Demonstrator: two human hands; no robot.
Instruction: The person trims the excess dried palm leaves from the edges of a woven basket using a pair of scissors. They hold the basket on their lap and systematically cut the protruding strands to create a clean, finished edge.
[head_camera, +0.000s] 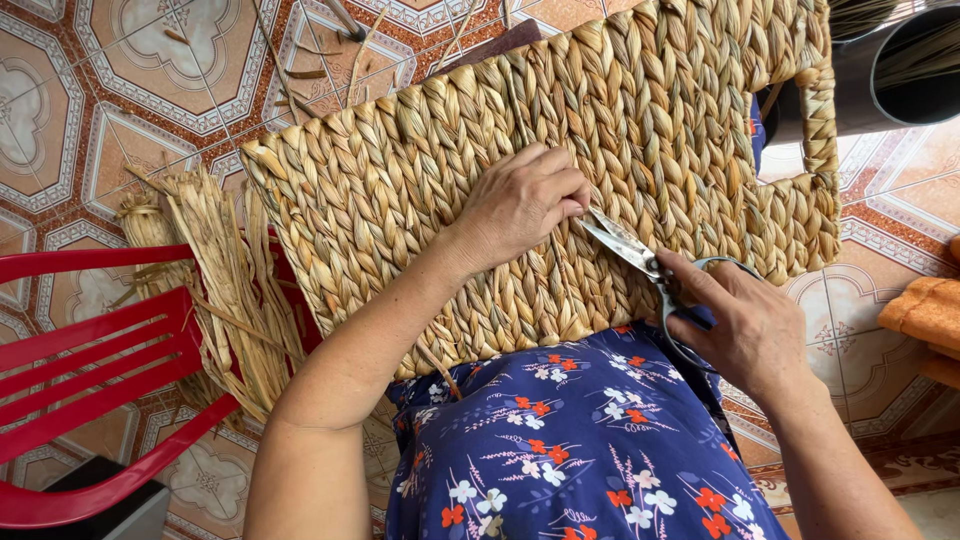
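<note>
While the left hand (522, 205) lies curled on the woven basket (560, 170), its fingertips pinching at the weave, the right hand (745, 325) grips a pair of scissors (640, 258) through the handle loops. Scissor blades: slightly parted, tips touching the weave just beside the left fingertips. Basket: flat-sided, plaited from pale straw-coloured fibre, with a cut-out handle near its right end; it rests tilted across the person's lap, on a blue floral garment (580, 450). Left of the lap: a bundle of dried fibre strips (225, 290) draped over a red plastic chair (90, 350). Beneath: patterned tile floor (120, 90) with loose fibre scraps. Upper right: a dark cylindrical container (895, 70).
</note>
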